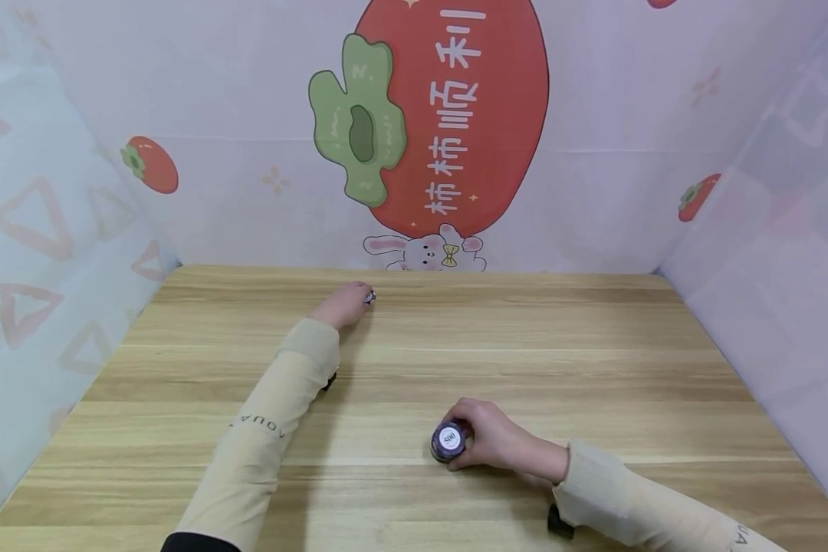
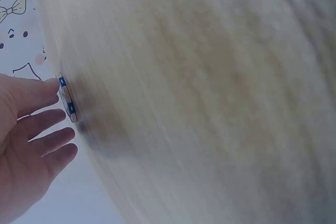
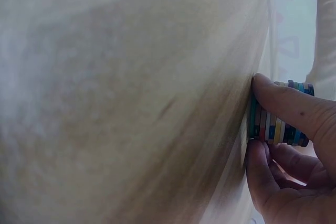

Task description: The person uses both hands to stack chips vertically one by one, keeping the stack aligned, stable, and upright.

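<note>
Toward the far edge of the table, my left hand [image 1: 343, 305] pinches a single poker chip [image 1: 370, 297] between thumb and fingertips. In the left wrist view that chip [image 2: 67, 98] shows a blue and pale striped edge, close to the tabletop. Nearer to me, right of the middle, my right hand [image 1: 494, 438] holds a stack of poker chips [image 1: 448, 439] between thumb and fingers. The top chip is dark-rimmed with a white centre marked 500. From the right wrist, the stack [image 3: 274, 127] shows several edges in different colours, its bottom chip right at the wood.
The wooden table [image 1: 566, 345] spreads under both hands. A printed cloth wall [image 1: 248, 207] with persimmon drawings rises along its far edge. Patterned side walls stand at the left [image 1: 55, 230] and right [image 1: 786, 268].
</note>
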Tool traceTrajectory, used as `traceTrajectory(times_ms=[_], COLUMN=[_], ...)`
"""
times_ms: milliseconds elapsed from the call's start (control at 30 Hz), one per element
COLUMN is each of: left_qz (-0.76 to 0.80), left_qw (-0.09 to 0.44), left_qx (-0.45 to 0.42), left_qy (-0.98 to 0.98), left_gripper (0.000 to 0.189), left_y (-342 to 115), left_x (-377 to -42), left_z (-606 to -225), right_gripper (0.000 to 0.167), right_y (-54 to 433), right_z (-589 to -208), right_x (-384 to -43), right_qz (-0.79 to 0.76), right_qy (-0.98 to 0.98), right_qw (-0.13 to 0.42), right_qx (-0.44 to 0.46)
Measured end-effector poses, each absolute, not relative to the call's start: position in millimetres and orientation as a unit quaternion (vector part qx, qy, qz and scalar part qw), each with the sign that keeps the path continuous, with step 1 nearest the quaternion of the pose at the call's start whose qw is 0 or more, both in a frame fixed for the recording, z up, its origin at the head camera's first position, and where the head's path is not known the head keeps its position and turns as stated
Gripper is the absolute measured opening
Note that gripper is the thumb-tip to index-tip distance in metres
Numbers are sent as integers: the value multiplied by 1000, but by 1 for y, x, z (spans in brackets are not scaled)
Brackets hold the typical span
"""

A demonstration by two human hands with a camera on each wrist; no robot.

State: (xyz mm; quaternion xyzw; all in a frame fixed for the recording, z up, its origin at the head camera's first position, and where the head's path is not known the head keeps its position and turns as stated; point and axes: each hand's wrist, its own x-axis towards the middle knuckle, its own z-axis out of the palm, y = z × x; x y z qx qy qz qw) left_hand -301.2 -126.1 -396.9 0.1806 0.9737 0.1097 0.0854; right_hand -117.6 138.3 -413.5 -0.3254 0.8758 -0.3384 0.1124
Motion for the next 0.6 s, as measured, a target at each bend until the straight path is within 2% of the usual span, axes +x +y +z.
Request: traceTrajectory(times_ms=[167,333,600], left_qz=[105,86,74], left_qw=[84,51,31], left_qx=[179,204,209], left_qy=[975,974,975], left_gripper=[24,12,8], left_y=[-123,-122,-120], left_x=[-302,-302,-300], left_z=[-396,-397,-397], right_gripper=[43,42,42], right_y=[138,139,139], right_z=[-414,-412,-413], right_x=[-118,-117,-117], right_qz=[-340,-347,-347], right_qy=[876,873,874], right_qw=[116,124,123], right_qx=[-323,-319,-317])
